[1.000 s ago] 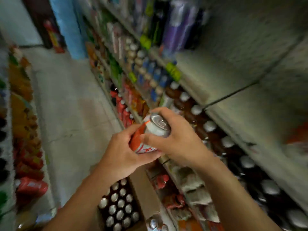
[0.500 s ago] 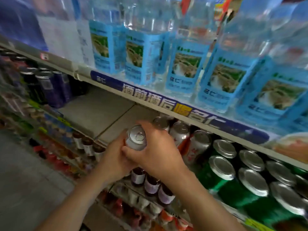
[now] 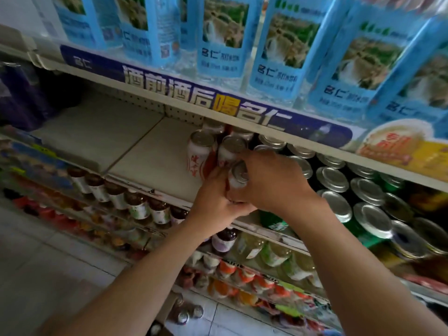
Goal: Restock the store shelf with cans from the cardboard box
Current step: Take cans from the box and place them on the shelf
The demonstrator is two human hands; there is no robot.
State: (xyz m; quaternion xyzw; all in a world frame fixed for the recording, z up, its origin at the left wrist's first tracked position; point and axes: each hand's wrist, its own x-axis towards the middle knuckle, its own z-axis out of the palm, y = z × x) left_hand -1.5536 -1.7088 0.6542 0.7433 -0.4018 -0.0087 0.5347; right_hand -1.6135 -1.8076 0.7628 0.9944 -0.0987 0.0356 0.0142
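At far left of the middle shelf stand dark purple cans, then a bare stretch of shelf board. Further right, two white-and-red cans stand upright on the board, their silver tops showing. Just in front of them the left hand wraps its fingers round the lower body of another white-and-red can, while the right hand grips the same can from the right, near its top; the can seems to sit at the shelf's front edge, though the hands hide its base. To the right stand rows of green cans. Above, blue-labelled water bottles line the upper shelf.
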